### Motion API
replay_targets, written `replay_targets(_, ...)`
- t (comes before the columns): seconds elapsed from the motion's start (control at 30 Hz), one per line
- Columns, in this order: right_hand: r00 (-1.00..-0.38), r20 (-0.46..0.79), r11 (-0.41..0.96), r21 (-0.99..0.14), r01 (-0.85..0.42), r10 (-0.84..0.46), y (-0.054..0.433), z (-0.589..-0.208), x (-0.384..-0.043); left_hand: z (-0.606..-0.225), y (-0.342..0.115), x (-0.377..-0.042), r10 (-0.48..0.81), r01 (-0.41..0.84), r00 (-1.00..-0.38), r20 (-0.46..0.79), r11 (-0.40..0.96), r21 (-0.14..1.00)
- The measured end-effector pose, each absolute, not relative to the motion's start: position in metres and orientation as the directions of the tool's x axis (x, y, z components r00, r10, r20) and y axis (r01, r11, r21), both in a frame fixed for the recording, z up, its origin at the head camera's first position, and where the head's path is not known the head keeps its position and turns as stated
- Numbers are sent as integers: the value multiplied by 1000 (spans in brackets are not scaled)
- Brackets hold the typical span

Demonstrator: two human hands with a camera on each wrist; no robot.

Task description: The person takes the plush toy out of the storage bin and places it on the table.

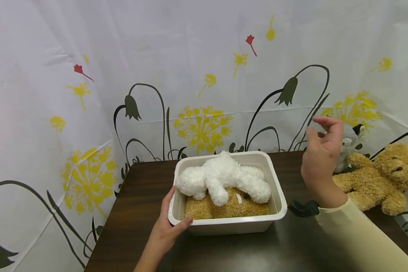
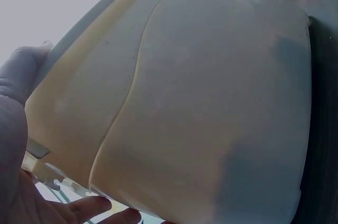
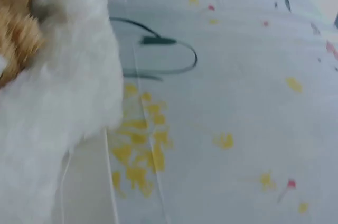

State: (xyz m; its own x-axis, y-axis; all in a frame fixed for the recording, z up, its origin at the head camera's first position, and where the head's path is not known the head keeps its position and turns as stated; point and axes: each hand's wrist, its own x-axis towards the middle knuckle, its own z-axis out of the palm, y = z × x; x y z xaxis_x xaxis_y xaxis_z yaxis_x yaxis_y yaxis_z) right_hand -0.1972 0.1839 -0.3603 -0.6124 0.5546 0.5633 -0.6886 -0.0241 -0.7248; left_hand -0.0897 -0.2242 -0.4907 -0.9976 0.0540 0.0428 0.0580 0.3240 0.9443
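A white plastic bin (image 1: 231, 223) stands on the dark table. In it, a fluffy white plush toy (image 1: 221, 173) lies on top of a golden-brown plush toy (image 1: 198, 208), which is partly covered and shows a small white tag. My left hand (image 1: 163, 228) grips the bin's left end, thumb over the front rim and fingers along the side; the left wrist view shows the bin's outer wall (image 2: 200, 92) close up. To the right of the bin my right hand (image 1: 321, 160) is raised above the table, fingers loosely bent, holding nothing.
On the table's right side lies a golden-brown teddy bear (image 1: 370, 181), with a grey plush toy (image 1: 347, 145) behind it, partly hidden by my right hand. A flower-printed curtain (image 1: 204, 75) hangs behind the dark wooden table (image 1: 136, 211).
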Motion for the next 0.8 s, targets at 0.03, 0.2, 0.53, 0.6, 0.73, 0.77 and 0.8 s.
replay_targets(0.03,-612,580,4,-728,-686,537,174,-357,-200,-491,-224,-90,53,59,-998,44,327,943)
replay_targets(0.2,-629,650,132,-733,-668,426,130,-356,-213,-492,-225,-89,55,59,-998,44,316,947)
replay_targets(0.53,-795,601,211,-770,-602,-74,78,-388,-236,-492,-224,-94,79,71,-996,51,280,957)
replay_targets(0.6,-793,567,251,-753,-609,-222,76,-391,-238,-492,-224,-95,81,79,-995,58,291,953)
replay_targets(0.73,-730,463,301,-697,-650,-503,73,-395,-239,-493,-225,-95,67,71,-996,52,318,946)
replay_targets(0.77,-706,424,316,-679,-662,-567,73,-396,-238,-494,-225,-94,65,63,-997,45,318,946)
replay_targets(0.8,-681,380,333,-660,-674,-626,73,-397,-237,-494,-225,-93,60,52,-998,34,321,946)
